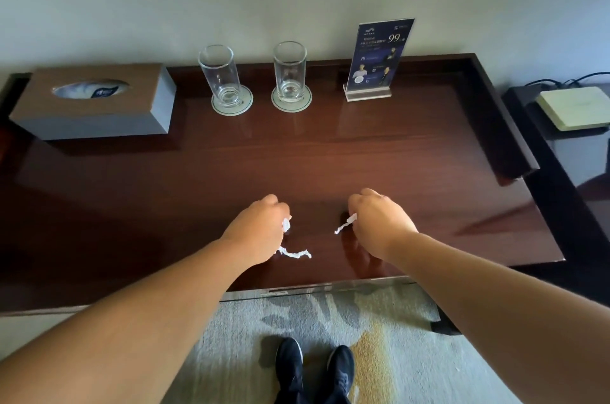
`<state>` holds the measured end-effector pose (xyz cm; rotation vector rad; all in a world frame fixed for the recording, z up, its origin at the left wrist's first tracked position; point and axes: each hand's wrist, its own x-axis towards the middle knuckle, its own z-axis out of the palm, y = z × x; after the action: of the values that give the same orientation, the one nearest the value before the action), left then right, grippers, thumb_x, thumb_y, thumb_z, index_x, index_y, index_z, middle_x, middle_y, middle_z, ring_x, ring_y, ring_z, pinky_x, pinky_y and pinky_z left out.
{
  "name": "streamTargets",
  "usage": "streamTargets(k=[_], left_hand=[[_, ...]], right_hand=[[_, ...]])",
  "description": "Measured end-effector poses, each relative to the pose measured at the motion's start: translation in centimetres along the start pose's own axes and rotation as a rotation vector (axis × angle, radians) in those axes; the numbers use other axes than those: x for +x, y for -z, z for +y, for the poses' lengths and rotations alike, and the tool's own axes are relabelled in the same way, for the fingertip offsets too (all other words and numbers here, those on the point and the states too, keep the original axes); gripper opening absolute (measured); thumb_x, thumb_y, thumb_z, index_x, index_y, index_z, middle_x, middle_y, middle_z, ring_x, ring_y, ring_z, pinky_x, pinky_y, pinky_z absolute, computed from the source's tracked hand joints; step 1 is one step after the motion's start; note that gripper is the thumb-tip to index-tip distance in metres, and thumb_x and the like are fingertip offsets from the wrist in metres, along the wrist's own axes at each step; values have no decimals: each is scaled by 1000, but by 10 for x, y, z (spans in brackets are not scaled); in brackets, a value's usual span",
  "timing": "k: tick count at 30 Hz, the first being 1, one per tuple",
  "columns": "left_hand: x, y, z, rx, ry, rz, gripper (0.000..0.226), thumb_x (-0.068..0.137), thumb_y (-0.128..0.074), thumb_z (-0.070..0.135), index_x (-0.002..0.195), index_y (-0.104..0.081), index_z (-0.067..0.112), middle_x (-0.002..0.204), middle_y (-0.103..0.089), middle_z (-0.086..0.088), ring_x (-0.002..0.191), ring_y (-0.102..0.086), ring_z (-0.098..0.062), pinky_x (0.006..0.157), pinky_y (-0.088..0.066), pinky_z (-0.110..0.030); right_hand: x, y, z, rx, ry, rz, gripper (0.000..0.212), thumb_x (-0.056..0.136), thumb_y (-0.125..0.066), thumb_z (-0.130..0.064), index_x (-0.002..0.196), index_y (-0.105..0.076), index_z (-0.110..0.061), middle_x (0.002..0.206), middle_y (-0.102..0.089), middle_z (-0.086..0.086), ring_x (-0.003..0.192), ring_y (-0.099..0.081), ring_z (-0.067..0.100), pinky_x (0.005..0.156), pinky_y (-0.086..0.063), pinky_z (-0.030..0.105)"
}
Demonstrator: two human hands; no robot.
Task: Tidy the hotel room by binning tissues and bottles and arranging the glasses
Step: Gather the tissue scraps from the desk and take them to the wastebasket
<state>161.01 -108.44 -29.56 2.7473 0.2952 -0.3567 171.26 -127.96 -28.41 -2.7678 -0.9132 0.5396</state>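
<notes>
Over the front middle of the dark wooden desk [330, 152], my left hand [260, 228] grips a crumpled white tissue scrap [286, 224], and a twisted strip of it [295, 253] trails below the hand onto the desk. My right hand [379, 222] pinches another small white tissue scrap [345, 224] just above the surface. Two clear tall glasses stand upright on round coasters at the back: the left glass [220, 75] and the right glass [290, 72], side by side.
A wooden tissue box [95, 100] sits at the back left. A blue sign in an acrylic stand [376, 57] is at the back right. A side shelf with a pale box [576, 106] lies beyond the desk's right edge. Carpet and my black shoes [313, 367] are below.
</notes>
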Motion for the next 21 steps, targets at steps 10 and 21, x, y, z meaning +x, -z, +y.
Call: streamTargets(k=[10, 21], left_hand=[[12, 58, 45, -270, 37, -24, 30, 83, -41, 11, 65, -59, 26, 68, -60, 4, 56, -52, -13, 48, -32, -25], [16, 93, 169, 87, -401, -205, 14, 84, -47, 26, 75, -37, 30, 89, -48, 8, 71, -50, -11, 52, -31, -28]], right_hand=[[-32, 59, -6, 152, 0, 119, 22, 85, -46, -10, 101, -59, -18, 100, -49, -2, 84, -56, 24, 73, -50, 37], [-128, 135, 54, 44, -157, 285, 20, 96, -42, -18, 97, -62, -16, 104, -60, 5, 93, -57, 23, 81, -49, 35]])
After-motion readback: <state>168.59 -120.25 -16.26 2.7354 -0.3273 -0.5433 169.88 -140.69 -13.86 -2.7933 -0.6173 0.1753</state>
